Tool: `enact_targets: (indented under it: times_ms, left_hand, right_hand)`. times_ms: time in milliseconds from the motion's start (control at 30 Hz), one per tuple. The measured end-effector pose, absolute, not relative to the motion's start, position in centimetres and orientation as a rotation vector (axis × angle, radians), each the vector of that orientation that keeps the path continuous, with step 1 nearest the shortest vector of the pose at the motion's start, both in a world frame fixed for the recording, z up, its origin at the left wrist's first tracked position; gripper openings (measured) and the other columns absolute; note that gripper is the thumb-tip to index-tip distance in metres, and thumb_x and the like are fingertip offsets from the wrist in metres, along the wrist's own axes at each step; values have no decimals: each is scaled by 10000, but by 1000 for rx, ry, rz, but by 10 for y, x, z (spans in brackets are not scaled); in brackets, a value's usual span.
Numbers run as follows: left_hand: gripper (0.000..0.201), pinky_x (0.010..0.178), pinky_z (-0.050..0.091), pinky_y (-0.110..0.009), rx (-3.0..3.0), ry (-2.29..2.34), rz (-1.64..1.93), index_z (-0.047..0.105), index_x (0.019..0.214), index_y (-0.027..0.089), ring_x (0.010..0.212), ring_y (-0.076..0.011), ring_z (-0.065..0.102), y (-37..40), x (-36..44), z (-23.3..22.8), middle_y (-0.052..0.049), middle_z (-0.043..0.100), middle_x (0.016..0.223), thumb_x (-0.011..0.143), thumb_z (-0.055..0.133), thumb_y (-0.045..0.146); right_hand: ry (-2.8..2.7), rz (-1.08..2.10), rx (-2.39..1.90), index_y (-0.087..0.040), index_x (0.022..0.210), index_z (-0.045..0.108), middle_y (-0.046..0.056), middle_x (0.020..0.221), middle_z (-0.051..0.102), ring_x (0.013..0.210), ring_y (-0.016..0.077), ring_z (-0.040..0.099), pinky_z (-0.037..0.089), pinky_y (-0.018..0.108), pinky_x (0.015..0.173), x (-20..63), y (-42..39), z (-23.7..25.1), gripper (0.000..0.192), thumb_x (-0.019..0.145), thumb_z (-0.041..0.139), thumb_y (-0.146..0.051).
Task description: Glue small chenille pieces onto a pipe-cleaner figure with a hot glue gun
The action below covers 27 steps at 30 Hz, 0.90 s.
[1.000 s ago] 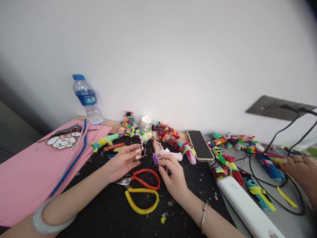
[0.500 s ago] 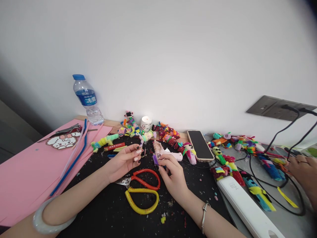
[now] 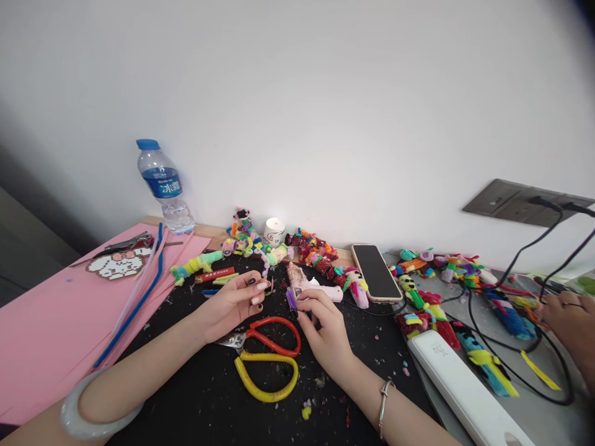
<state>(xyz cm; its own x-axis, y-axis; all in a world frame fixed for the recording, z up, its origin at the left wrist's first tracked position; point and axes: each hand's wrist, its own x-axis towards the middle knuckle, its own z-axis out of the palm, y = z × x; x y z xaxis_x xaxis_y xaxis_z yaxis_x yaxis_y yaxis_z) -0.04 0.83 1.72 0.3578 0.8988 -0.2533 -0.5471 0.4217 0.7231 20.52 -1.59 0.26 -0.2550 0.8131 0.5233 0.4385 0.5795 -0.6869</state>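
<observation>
Left hand (image 3: 232,301) palm-up just off the table (image 3: 209,396), fingertips pinched on a thin pale pipe-cleaner piece (image 3: 268,282) that curls down from them; held raised, it seems, so the end stays free to work. Right hand (image 3: 325,331) opposite, fingers curled around a small purple piece (image 3: 291,299) at its tips, close to the left hand's fingertips but not touching.

Between and below both hands: red-handled scissors (image 3: 272,334) lying flat, a yellow loop (image 3: 267,375) just beneath them. Beyond the right hand, a white glue gun (image 3: 316,288) lying on its side, within easy reach. Finished pipe-cleaner figures (image 3: 316,251) are strung along the wall side, a phone (image 3: 375,271) to their right.

Table top is black, littered with fluff and snippings. Pink sheets (image 3: 41,328) lie out past the left hand, a water bottle (image 3: 165,186) beyond them. Plain white wall. Another person's hand (image 3: 569,322) is at far right among cables.
</observation>
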Motion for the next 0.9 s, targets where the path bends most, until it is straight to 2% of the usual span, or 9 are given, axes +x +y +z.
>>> enact_targets:
  times_ms: [100, 333, 533, 900]
  left_hand:
    - [119, 546, 485, -160, 608, 725, 1009, 582, 746, 173, 530, -32, 447, 8, 0, 17, 42, 506, 716, 754, 689, 121]
    - [158, 586, 533, -167, 644, 754, 1021, 651, 909, 175, 596, -26, 518, 8, -1, 11, -13, 583, 1001, 778, 655, 87]
    - [155, 567, 533, -159, 607, 778, 1036, 672, 915, 148, 585, -39, 523, 10, -2, 10, -7, 568, 815, 788, 635, 68]
    - [132, 535, 527, -174, 558, 782, 1065, 654, 841, 146, 550, -47, 510, 9, -1, 9, 8, 549, 727, 753, 663, 48]
  right_hand:
    - [-1890, 524, -1014, -219, 831, 631, 61, 939, 626, 909, 179, 602, 509, 307, 802, 205, -16, 3, 160, 824, 519, -105]
    - [-1891, 543, -1007, -202, 831, 621, 61, 942, 621, 904, 171, 596, 500, 300, 805, 205, -16, 1, 150, 824, 521, -90]
    - [-1893, 562, -1013, -201, 835, 618, 59, 947, 618, 891, 168, 593, 501, 300, 800, 206, -16, 1, 148, 831, 516, -94]
    - [-1905, 589, -1026, -194, 834, 613, 61, 953, 613, 879, 169, 589, 494, 293, 780, 206, -15, -2, 132, 840, 514, -108]
